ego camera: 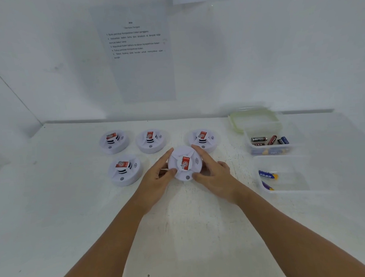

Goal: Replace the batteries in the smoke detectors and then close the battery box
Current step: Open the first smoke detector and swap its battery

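Both hands on 1 smoke detector (184, 163) at table centre, 4 others (124, 170) behind and left. Left hand (158, 177) and right hand (212, 172) curl fingers round its rim, gripping it. Best bet: hold base steady, twist evenly to open. Battery box (269, 143) sits open at right, lid (254, 118) behind.
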`<action>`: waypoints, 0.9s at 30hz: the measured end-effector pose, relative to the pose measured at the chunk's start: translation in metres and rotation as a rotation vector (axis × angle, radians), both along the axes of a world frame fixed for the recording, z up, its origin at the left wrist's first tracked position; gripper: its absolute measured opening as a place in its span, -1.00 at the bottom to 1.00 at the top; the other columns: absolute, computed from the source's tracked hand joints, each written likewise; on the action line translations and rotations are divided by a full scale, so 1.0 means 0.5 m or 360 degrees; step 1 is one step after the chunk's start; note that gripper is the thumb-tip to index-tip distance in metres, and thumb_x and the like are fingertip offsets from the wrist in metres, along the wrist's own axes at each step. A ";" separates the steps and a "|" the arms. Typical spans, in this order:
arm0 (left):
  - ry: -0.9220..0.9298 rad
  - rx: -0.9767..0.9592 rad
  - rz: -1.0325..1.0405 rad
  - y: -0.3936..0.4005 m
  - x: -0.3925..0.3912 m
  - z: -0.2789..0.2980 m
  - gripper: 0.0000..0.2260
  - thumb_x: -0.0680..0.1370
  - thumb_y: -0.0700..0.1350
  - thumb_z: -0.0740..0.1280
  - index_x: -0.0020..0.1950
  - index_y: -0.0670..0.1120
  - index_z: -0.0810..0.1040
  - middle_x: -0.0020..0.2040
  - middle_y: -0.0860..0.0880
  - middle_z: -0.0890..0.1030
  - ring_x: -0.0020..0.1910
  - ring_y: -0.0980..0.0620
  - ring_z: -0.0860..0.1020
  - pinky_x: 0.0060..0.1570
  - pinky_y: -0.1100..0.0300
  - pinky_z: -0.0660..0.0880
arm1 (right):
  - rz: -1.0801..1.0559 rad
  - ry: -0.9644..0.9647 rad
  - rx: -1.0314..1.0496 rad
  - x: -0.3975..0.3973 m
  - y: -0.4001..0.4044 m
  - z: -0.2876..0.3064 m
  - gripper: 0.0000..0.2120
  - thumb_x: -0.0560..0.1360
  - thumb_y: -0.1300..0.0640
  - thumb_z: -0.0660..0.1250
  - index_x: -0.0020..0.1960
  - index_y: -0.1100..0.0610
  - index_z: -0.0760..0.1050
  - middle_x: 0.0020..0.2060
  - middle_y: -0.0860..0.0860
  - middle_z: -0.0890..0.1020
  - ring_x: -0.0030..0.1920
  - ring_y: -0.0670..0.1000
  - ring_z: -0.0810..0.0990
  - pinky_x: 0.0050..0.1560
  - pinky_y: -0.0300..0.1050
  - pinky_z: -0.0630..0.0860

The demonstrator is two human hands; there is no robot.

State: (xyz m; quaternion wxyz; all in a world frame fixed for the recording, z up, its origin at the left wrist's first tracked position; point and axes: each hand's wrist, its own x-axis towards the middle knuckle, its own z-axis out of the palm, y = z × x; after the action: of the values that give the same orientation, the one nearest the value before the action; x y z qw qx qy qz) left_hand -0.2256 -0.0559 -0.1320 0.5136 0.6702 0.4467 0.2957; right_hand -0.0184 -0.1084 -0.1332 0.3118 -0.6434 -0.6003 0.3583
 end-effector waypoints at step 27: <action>-0.0003 -0.0003 -0.0003 -0.002 0.000 0.001 -0.50 0.69 -0.12 0.29 0.61 0.15 0.29 0.32 0.18 0.60 0.17 0.32 0.59 0.03 0.47 0.51 | -0.0013 -0.0024 0.0014 -0.003 0.002 0.000 -0.27 0.60 0.00 0.32 0.60 -0.33 0.00 0.34 -0.29 0.51 0.32 -0.17 0.47 0.55 0.04 -0.11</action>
State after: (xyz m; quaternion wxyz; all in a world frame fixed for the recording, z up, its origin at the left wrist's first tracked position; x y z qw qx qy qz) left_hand -0.2254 -0.0568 -0.1315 0.5149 0.6700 0.4458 0.2954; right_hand -0.0202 -0.1075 -0.1330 0.3118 -0.6472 -0.6015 0.3495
